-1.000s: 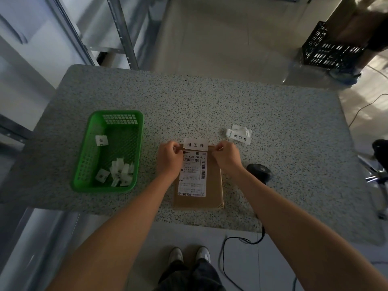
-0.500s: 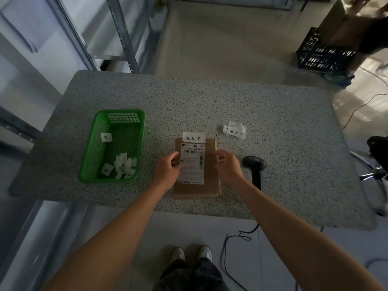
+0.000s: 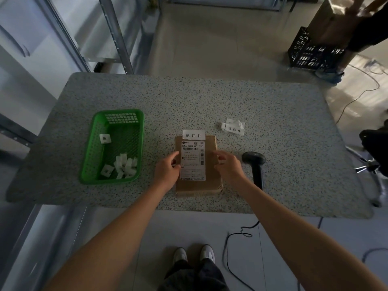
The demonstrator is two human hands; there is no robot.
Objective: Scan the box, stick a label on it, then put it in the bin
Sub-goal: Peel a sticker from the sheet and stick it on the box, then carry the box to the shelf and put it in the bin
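A flat brown cardboard box [image 3: 211,181] lies near the table's front edge, with a white shipping label on top. A white printed label [image 3: 193,135] sticks over the box's far edge. My left hand [image 3: 167,171] rests at the box's left side, fingers touching the shipping label. Over the box's right side hovers my right hand [image 3: 228,166], fingers curled and apart, holding nothing. A black handheld scanner [image 3: 255,162] lies on the table just right of that hand. More white labels [image 3: 233,127] sit in a small pile behind the box.
A green plastic basket [image 3: 90,152] with several white paper scraps stands on the left of the speckled table [image 3: 273,114]. A black crate [image 3: 312,53] stands on the floor far right, beside another person. Metal shelving posts [image 3: 117,36] rise behind the table. The scanner's cable hangs off the front edge.
Both hands let go of the white label at the box's far edge and drew back toward me along the box's sides. The label now stays stuck at that edge.
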